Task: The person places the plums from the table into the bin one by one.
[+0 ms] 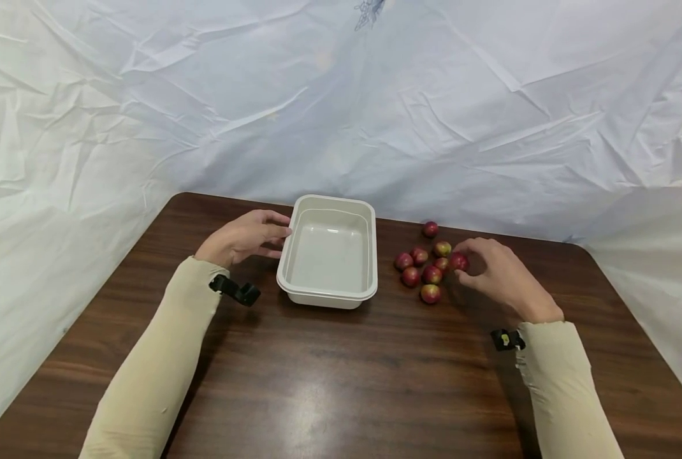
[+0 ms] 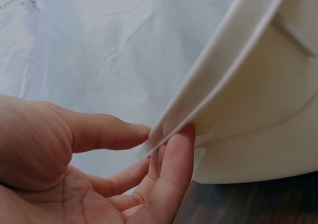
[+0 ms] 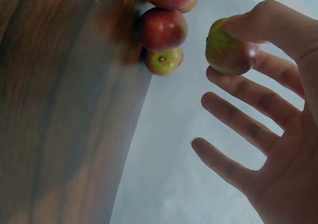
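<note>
An off-white rectangular plastic tub (image 1: 329, 261) stands on the table with nothing inside. At its left side my left hand (image 1: 243, 237) pinches the rim; in the left wrist view the thumb lies on the outer edge of the tub (image 2: 248, 134) and the fingers are beneath the lip. To the right of the tub, my right hand (image 1: 498, 274) holds a red-and-green plum (image 3: 226, 50) between thumb and fingers, the other fingers spread out. Several more plums (image 1: 431, 275) lie grouped just left of that hand.
The dark wooden table (image 1: 341, 370) has rounded far corners. One plum (image 1: 430, 229) lies apart near its back edge. White wrinkled sheeting (image 1: 329, 115) hangs behind and along both sides.
</note>
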A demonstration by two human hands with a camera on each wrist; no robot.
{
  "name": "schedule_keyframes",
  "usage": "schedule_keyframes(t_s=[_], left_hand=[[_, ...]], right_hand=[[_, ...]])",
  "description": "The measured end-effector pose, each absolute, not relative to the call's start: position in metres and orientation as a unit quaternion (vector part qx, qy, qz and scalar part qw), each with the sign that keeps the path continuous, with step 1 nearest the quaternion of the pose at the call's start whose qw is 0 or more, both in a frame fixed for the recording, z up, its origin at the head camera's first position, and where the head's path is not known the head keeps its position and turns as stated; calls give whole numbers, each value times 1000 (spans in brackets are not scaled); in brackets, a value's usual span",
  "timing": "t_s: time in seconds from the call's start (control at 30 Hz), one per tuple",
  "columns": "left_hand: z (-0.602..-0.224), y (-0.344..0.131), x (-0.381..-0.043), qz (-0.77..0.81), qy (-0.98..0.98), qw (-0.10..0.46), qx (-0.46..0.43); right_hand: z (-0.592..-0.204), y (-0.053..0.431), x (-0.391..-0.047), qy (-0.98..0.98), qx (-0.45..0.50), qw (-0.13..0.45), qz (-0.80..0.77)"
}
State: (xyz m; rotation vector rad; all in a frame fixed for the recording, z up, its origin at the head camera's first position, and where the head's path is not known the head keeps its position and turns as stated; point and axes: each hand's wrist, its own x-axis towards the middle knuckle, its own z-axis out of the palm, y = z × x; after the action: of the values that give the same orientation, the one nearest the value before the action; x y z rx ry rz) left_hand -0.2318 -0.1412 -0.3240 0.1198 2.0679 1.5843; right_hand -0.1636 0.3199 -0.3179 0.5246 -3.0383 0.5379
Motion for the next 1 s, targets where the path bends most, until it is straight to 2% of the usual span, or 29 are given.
schedule_keyframes(t_s=[1.0], left_hand=[[-324, -137, -231, 583, 766, 265, 53]], right_hand=[[-302, 298, -168, -959, 191, 84, 193]])
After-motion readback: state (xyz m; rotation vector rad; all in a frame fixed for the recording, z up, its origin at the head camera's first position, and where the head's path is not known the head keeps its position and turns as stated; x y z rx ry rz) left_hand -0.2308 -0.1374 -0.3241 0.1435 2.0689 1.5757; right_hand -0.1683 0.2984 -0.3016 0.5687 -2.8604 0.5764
